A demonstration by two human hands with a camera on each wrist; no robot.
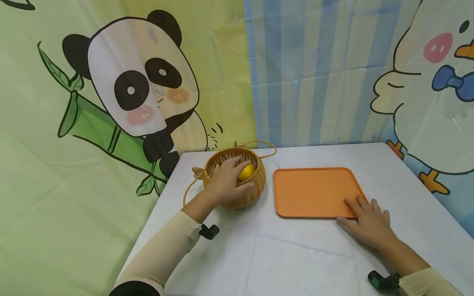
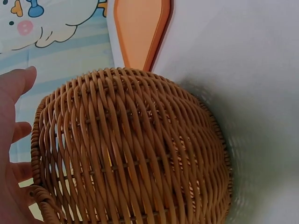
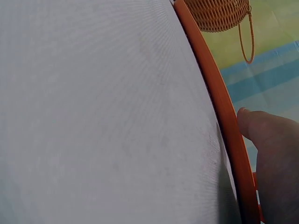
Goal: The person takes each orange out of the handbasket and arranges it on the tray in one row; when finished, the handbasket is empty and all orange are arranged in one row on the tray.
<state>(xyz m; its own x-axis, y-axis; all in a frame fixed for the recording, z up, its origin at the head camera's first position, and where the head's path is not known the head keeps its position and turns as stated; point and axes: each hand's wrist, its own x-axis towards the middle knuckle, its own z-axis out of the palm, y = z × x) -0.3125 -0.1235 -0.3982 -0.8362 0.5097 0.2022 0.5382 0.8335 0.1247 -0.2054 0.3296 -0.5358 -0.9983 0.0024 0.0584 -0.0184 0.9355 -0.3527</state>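
My left hand (image 1: 226, 181) over mouth of wicker basket (image 1: 246, 201), fingers spread and loose inside rim, grip released. Yellow round thing (image 1: 247, 172) inside basket, just beside my fingers, seen in gap above thumb; whether they touch, cannot tell. My right hand (image 1: 370, 226) also relaxed, fingers resting on near right corner of orange tray (image 1: 314, 193), right of basket on white table (image 1: 296, 259).
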